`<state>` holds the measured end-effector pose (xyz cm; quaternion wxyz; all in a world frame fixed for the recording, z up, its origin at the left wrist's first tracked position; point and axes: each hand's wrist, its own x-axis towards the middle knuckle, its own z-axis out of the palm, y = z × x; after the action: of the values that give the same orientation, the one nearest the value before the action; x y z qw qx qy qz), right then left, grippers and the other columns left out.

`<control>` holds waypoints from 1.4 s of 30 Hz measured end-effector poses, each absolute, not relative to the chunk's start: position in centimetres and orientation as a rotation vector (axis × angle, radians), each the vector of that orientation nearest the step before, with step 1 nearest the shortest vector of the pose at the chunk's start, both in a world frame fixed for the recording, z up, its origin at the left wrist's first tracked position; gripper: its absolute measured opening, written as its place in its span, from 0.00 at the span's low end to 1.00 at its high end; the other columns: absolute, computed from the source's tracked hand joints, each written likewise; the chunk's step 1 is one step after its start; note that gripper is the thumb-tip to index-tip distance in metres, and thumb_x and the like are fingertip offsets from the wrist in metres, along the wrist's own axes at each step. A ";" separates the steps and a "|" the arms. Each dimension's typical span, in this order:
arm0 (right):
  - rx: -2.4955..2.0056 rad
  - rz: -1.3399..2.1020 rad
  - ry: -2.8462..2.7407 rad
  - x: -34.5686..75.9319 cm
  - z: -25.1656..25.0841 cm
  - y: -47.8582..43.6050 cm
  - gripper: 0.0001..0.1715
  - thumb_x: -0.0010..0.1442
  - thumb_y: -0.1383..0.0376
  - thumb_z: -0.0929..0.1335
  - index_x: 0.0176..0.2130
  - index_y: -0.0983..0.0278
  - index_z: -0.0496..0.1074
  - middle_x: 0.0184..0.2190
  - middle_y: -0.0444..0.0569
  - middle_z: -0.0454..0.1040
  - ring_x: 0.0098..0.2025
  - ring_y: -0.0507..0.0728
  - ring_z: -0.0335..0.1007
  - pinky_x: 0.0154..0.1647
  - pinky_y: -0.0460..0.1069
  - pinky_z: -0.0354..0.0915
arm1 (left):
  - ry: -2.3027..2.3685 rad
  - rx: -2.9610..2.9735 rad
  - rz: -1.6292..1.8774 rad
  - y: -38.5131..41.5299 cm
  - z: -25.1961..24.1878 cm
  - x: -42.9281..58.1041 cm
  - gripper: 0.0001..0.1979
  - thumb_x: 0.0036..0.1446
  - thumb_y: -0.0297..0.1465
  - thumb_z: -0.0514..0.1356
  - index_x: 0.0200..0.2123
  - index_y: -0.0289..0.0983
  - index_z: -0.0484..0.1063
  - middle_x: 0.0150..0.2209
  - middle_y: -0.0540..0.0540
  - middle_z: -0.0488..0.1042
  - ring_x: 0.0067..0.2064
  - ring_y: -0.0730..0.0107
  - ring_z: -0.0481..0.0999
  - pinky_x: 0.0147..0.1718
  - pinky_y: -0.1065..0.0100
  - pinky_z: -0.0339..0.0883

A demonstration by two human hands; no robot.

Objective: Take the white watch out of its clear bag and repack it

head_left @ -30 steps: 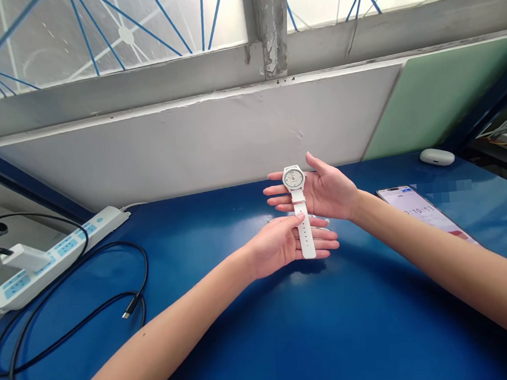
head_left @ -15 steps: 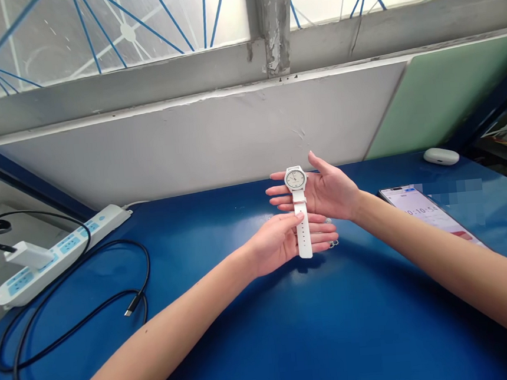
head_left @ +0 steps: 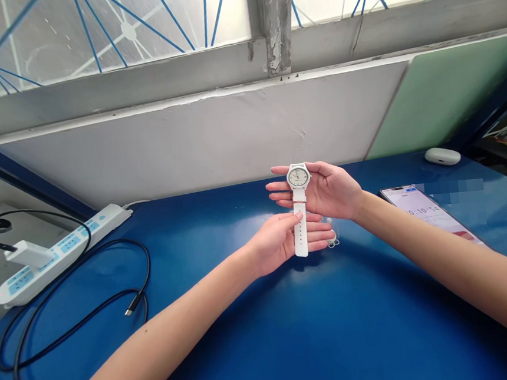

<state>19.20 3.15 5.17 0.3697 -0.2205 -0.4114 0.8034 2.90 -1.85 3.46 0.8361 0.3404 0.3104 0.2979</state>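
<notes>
A white wristwatch (head_left: 298, 178) with a round white dial is held face up above the blue table, its strap pointing down toward me. My left hand (head_left: 280, 241) grips the strap, thumb on top and fingers stretched out beneath it. Just above, my right hand (head_left: 331, 190) has its palm up, with the watch case resting at its fingers and thumb. Beyond my left fingertips, a small clear item with a beaded edge (head_left: 333, 241) lies on the table, partly hidden.
A phone (head_left: 433, 213) showing a timer lies partly behind my right forearm. A white case (head_left: 442, 156) sits at the back right. On the left are a power strip (head_left: 69, 244) with a white plug and a coiled black cable (head_left: 147, 264). The blue table (head_left: 267, 342) meets a wall.
The watch has tilted slightly, its strap end shifting left. My right thumb has come down from its raised position to beside the watch case.
</notes>
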 end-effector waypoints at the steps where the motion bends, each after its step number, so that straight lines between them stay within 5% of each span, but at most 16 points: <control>1: -0.566 2.064 -1.044 19.2 5.2 3.2 0.29 0.67 0.59 0.53 0.57 0.67 0.69 0.50 0.55 0.79 0.55 0.60 0.73 0.63 0.58 0.60 | 0.647 0.719 0.633 -1.8 3.5 2.9 0.14 0.70 0.27 0.50 0.45 0.23 0.73 0.47 0.26 0.77 0.48 0.48 0.80 0.53 0.49 0.69; 5: -0.586 2.084 -0.982 19.0 5.1 3.2 0.29 0.67 0.60 0.54 0.52 0.73 0.72 0.51 0.59 0.78 0.55 0.60 0.73 0.61 0.54 0.63 | 0.629 0.723 0.629 -1.7 3.5 2.8 0.15 0.70 0.28 0.50 0.44 0.24 0.73 0.47 0.27 0.77 0.48 0.49 0.80 0.53 0.51 0.69; 18: -0.715 1.828 -1.000 18.9 4.8 3.4 0.11 0.65 0.60 0.68 0.41 0.63 0.78 0.30 0.45 0.78 0.35 0.51 0.75 0.39 0.44 0.71 | 0.696 0.794 0.774 -2.1 3.2 3.1 0.07 0.64 0.29 0.60 0.38 0.29 0.75 0.32 0.43 0.76 0.34 0.66 0.79 0.46 0.59 0.71; 22: -0.699 1.755 -1.007 18.8 4.6 3.5 0.06 0.61 0.63 0.71 0.40 0.60 0.78 0.34 0.44 0.79 0.40 0.52 0.75 0.38 0.45 0.71 | 0.654 0.771 0.674 -2.2 3.3 3.0 0.13 0.69 0.31 0.53 0.44 0.27 0.74 0.35 0.38 0.78 0.35 0.61 0.81 0.43 0.56 0.72; 31: -0.686 2.008 -1.156 18.9 4.7 3.2 0.14 0.66 0.63 0.67 0.50 0.63 0.75 0.44 0.51 0.81 0.48 0.58 0.77 0.58 0.55 0.67 | 0.510 0.872 0.530 -2.3 3.2 2.8 0.16 0.68 0.34 0.54 0.45 0.27 0.76 0.38 0.33 0.80 0.39 0.55 0.82 0.45 0.57 0.73; 42: -0.703 1.977 -1.141 19.3 5.1 3.3 0.13 0.68 0.67 0.65 0.50 0.66 0.74 0.51 0.56 0.78 0.44 0.57 0.80 0.48 0.51 0.76 | 0.587 0.860 0.607 -2.4 3.1 3.2 0.16 0.70 0.34 0.51 0.45 0.28 0.74 0.40 0.33 0.80 0.40 0.55 0.82 0.45 0.56 0.73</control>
<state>19.30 3.34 5.06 0.3677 -0.2737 -0.4441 0.7698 3.17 -2.36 3.09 0.8238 0.4047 0.2759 0.2854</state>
